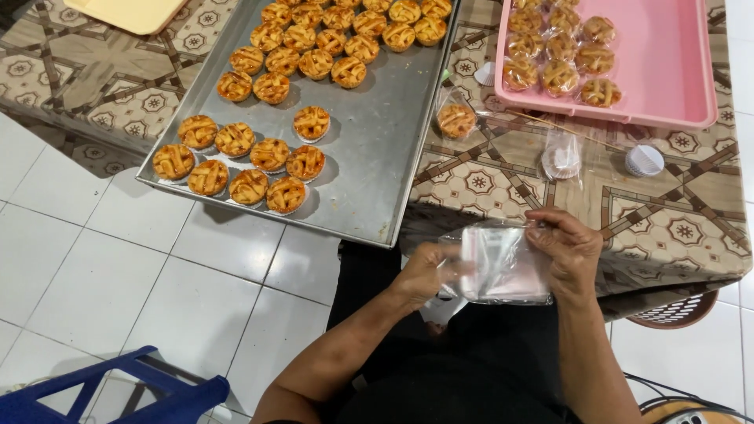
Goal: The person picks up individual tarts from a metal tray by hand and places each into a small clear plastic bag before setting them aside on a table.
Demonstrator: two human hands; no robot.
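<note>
While the left hand (pixel 424 271) pinches one edge of a stack of clear plastic bags (pixel 503 263) at lower centre, the right hand (pixel 569 251) curls closed over the other edge; lattice tarts (pixel 271 153) fill the steel tray (pixel 377 157) at upper left; a pink tray (pixel 675 71) sits on the bench (pixel 675 228) at upper right.

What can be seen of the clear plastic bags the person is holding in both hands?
The clear plastic bags look like a small stack of thin, glossy, see-through film, whitish where layers overlap, and seemingly empty. They are held roughly flat, a little above the person's lap, just in front of the patterned table's near edge. The left hand pinches the left edge; the right hand grips the top right side, fingers curled over it. The upper edge looks slightly lifted and crinkled.
</note>
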